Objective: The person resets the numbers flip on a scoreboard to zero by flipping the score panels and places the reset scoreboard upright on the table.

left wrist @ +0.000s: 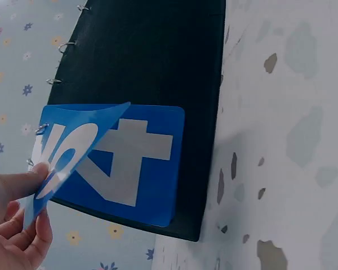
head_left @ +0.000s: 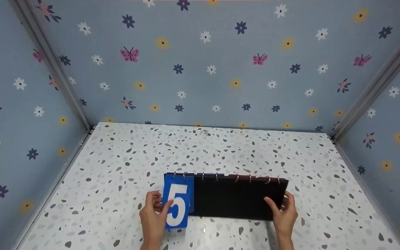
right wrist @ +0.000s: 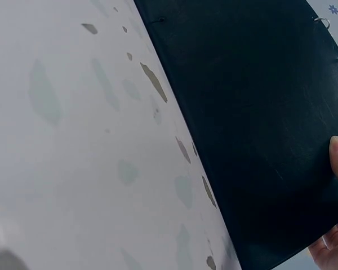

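A black flip scoreboard (head_left: 233, 198) stands on the speckled table, with metal rings (head_left: 237, 178) along its top edge. At its left end my left hand (head_left: 153, 218) pinches a blue number card (head_left: 182, 222) with a white 5, thumb on the front and fingers behind. The left wrist view shows this card bent up off another blue card with a white 4 (left wrist: 129, 174), which lies against the black panel. My right hand (head_left: 285, 217) grips the scoreboard's right end, thumb on the black front and fingers behind it.
The white speckled table (head_left: 186, 146) extends behind and to both sides of the scoreboard. Blue flower-patterned panels (head_left: 200, 69) enclose it at the back, left and right. Dark blue and red edges (head_left: 273, 178) show behind the board's top.
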### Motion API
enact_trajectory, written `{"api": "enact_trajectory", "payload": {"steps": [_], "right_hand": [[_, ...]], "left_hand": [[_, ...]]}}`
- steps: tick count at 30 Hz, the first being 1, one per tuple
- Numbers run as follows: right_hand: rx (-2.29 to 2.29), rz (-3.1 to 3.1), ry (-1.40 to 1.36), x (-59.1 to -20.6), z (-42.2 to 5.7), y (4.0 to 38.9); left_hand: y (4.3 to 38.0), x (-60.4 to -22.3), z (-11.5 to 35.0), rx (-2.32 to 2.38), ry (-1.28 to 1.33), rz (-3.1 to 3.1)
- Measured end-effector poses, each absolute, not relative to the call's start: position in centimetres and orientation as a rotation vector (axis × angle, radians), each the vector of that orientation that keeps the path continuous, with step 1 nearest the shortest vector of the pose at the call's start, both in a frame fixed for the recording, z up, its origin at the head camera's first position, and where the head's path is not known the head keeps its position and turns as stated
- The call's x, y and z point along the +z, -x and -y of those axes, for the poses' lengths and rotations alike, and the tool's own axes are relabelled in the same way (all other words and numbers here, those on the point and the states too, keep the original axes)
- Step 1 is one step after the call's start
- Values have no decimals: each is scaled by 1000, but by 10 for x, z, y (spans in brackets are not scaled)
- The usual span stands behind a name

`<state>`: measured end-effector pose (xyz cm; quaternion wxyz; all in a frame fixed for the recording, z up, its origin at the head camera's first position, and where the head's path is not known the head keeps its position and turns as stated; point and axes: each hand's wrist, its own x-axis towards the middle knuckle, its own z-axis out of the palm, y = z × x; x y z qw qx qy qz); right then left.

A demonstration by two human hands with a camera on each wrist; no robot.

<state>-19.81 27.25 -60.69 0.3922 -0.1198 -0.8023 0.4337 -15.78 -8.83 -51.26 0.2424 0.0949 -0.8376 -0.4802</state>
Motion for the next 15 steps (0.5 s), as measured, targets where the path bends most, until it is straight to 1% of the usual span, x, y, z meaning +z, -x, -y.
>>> {"api": "enact_trajectory", "payload": {"steps": [5,11,15], "right_hand": [[1081,2023,287,-609,-274,199],[1102,2016,282,-612,-275,200],[1104,2015,289,-612,-274,200]], "left_hand": [[153,-499,97,-1531,-185,2344],[151,-486,110,-1897,41,2175],[151,-480,114,-2008,161,2111]]}}
